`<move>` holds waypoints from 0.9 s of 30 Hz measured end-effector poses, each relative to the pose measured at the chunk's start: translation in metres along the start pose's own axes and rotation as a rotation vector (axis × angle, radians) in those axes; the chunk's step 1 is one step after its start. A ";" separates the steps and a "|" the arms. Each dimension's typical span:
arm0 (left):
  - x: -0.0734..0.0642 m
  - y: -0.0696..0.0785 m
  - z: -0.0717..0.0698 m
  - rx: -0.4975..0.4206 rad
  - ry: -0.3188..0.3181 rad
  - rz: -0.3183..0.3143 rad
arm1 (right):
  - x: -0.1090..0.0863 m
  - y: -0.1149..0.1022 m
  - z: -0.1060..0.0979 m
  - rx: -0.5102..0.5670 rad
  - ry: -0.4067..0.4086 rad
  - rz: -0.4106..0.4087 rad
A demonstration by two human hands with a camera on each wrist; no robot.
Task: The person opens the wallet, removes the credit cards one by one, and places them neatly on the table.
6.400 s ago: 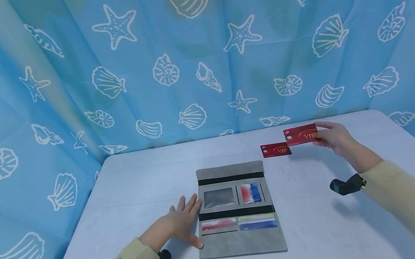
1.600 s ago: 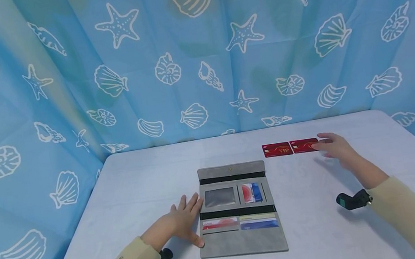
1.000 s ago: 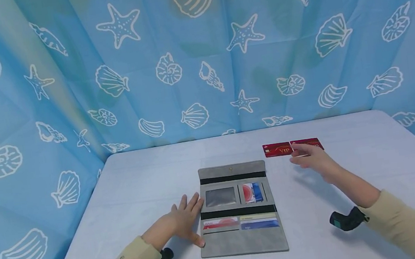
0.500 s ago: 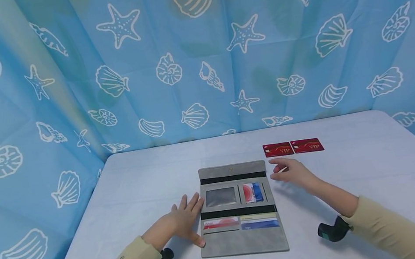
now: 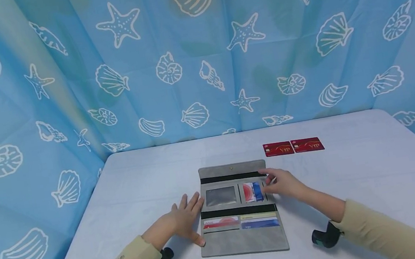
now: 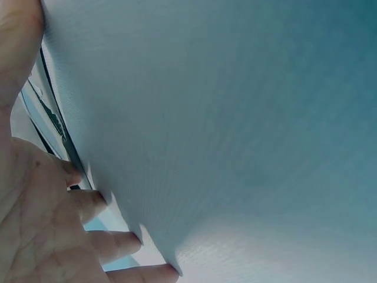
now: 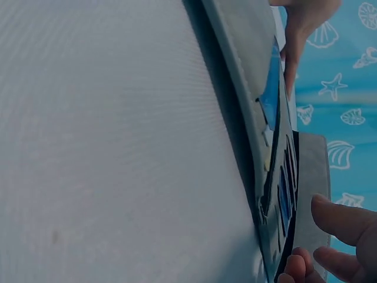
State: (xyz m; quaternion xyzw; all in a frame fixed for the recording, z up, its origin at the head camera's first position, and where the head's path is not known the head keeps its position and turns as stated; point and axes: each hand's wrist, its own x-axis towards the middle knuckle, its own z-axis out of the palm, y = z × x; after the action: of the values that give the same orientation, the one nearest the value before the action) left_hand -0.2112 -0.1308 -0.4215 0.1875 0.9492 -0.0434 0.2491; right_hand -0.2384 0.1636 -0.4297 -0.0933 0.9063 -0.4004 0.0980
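A grey wallet [image 5: 244, 241] lies unfolded on the white table, with cards in several of its slots. My left hand [image 5: 182, 223] lies with spread fingers along the wallet's left edge; in the left wrist view, those fingertips rest on the tabletop. Over the wallet's upper right edge, my right hand [image 5: 283, 183] has thumb and index finger apart, close to a red-and-white card [image 5: 248, 192] and a blue card [image 5: 257, 191] in the upper slot. In the right wrist view I see nothing between the right fingers; whether they touch the wallet I cannot tell.
Two red VIP cards, a left one [image 5: 278, 149] and a right one [image 5: 307, 145], lie side by side behind the wallet to the right. A blue curtain [image 5: 190, 61] with white shells and starfish hangs behind the table [image 5: 138, 174].
My right hand first laid a second VIP card beside the other one and let it go. It then moved left and nearer, to the wallet's upper slot. My left hand has stayed put.
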 end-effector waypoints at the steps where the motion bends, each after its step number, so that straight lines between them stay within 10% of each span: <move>1: 0.000 0.000 0.000 0.000 0.000 0.000 | 0.001 0.000 0.001 -0.010 -0.008 0.002; 27: 0.000 0.000 0.000 0.001 0.011 0.004 | 0.010 -0.010 0.014 -0.146 -0.103 0.042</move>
State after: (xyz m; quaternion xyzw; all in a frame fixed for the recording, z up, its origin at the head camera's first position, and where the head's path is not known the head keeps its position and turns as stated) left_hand -0.2113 -0.1312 -0.4212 0.1897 0.9501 -0.0423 0.2441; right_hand -0.2435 0.1443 -0.4326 -0.1017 0.9285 -0.3260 0.1457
